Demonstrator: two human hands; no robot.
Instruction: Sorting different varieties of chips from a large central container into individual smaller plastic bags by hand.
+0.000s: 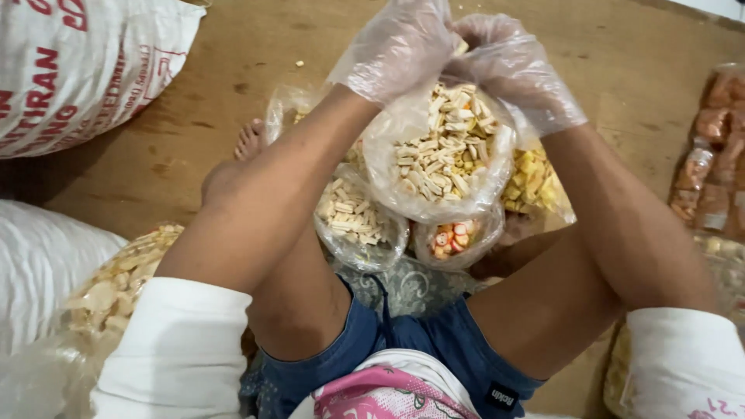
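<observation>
Brown wooden floor (621, 62) fills the background, seen from above by a seated person whose bare knees frame the middle of the view. At 12 o'clock, the left hand (400, 46) and the right hand (516, 70), both in thin clear disposable gloves, are closed together on the gathered neck of a clear plastic bag of pale stick-shaped snacks (442, 155); each grip is pinched tight on the plastic. The bag is held just above the lap, near the centre. It looks filled and rounded, its film stretched smooth over cream and yellowish pieces. The filling appears done, and the closing of the neck seems to be in hand, not yet finished. Beneath it several bags are already packed: a smaller bag of pale sticks (357, 217) at 7 o'clock of the held bag, a bag of orange and white pieces (454, 239) at 6 o'clock, and a bag of yellow pieces (531, 182) at 4 o'clock. At 9 o'clock of the frame a large open bag of pale chips (116, 279) is seen, with a printed white sack (77, 70) at 10 o'clock and brown packets (714, 147) at 3 o'clock.
</observation>
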